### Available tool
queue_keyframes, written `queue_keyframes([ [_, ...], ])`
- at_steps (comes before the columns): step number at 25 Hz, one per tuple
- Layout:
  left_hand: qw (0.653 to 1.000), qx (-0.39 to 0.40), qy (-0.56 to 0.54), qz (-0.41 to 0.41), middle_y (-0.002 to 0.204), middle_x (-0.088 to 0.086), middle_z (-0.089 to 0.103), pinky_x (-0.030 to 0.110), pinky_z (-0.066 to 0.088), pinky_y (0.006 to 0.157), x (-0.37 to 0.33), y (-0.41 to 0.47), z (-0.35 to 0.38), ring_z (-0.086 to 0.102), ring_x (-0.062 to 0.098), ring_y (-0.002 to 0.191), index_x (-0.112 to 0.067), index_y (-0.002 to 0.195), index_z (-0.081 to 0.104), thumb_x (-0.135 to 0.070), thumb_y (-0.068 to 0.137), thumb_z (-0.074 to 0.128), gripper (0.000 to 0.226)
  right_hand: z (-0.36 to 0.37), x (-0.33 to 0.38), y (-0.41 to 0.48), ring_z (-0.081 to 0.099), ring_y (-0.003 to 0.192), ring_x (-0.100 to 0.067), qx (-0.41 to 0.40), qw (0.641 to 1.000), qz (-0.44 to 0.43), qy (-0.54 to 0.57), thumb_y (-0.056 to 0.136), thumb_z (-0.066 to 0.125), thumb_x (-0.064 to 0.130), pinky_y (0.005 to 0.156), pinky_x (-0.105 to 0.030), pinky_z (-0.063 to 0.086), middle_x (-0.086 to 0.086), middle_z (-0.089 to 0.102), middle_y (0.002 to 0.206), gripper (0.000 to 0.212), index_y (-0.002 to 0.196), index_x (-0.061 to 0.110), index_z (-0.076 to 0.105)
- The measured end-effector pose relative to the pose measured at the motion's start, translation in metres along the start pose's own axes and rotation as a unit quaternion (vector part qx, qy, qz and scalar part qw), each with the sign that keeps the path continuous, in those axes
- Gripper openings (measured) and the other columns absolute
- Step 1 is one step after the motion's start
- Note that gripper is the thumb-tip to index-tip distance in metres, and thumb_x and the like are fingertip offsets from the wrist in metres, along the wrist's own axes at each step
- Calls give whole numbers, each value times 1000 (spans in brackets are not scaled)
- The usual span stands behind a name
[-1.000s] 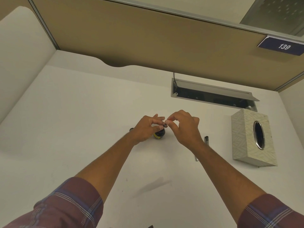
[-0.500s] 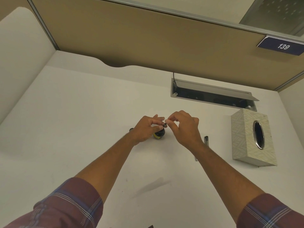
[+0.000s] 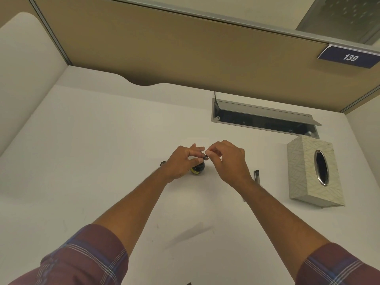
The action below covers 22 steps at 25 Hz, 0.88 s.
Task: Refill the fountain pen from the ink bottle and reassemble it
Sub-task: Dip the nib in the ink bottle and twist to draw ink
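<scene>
A small dark ink bottle (image 3: pixel 197 168) with a yellow label stands on the white desk, partly hidden by my fingers. Just above it, my left hand (image 3: pixel 181 161) and my right hand (image 3: pixel 228 161) meet fingertip to fingertip. Both pinch a small dark pen part (image 3: pixel 205 157), most of it hidden by the fingers. A dark pen piece (image 3: pixel 257 176) lies on the desk just right of my right wrist. A small dark round thing (image 3: pixel 163 163), perhaps the bottle's cap, peeks out left of my left hand.
A patterned tissue box (image 3: pixel 302 171) stands at the right. An open metal cable hatch (image 3: pixel 265 120) is sunk into the desk behind the hands. Tan partition walls close the back and both sides. A faint grey smear (image 3: pixel 189 234) marks the desk near me.
</scene>
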<state>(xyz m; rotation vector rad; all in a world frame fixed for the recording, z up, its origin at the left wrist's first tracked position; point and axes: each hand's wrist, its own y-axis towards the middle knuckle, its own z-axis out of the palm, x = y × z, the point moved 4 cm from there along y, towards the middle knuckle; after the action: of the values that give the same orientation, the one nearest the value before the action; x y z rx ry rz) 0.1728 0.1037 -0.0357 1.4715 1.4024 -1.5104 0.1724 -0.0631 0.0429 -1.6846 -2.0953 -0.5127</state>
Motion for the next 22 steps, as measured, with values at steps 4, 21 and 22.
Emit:
queue_keyframes([
  [4,1000,-1,10,-3,163,4,54,46,24,132,-4,-3,-1,28,17,163,-18,124,82,-8,102,69,27,-1,6,-7,67,79,-14,17,998,19,53,99,62,28,79,-38,60,2,76,88,14,99,18,72],
  [21,907,-332,-242,-93,101,7,81,34,56,73,0,-55,1,69,17,75,-18,100,79,-15,98,70,9,-10,7,-56,67,66,-16,-32,992,87,85,90,64,17,65,-40,59,5,70,69,7,84,20,68],
  [22,900,-335,-255,-114,97,10,80,33,52,66,1,-59,6,64,18,67,-13,98,78,-17,98,69,9,-10,6,-59,67,65,-16,-32,991,94,88,89,64,16,64,-41,59,5,69,68,8,83,20,67],
])
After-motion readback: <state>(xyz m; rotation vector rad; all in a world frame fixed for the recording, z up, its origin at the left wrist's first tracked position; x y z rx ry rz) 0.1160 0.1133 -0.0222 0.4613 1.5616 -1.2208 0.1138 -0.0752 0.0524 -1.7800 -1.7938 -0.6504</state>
